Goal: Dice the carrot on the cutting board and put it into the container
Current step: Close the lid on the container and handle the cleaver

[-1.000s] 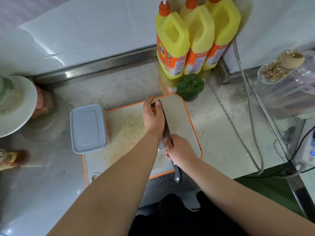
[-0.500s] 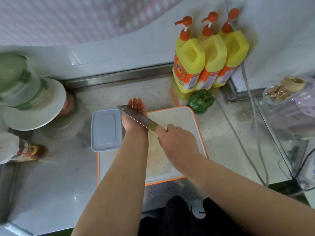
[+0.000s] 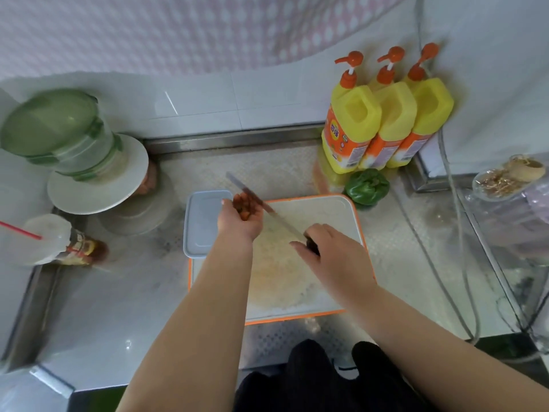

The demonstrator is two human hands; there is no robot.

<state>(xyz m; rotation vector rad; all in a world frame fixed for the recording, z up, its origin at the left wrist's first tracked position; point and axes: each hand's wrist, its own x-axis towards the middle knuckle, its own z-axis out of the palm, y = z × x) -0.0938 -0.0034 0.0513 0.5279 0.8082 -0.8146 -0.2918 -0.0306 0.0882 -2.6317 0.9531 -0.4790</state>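
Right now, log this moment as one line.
left hand: cupping carrot pieces | right hand: holding knife against them | container: lid on | cutting board: bare

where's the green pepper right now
In the head view the green pepper sits on the steel counter at the right rear, just past the cutting board's far right corner and right in front of the three yellow pump bottles.

steel counter (image 3: 124,316) carries cutting board (image 3: 329,221), soap bottles (image 3: 383,126), green pepper (image 3: 367,186).
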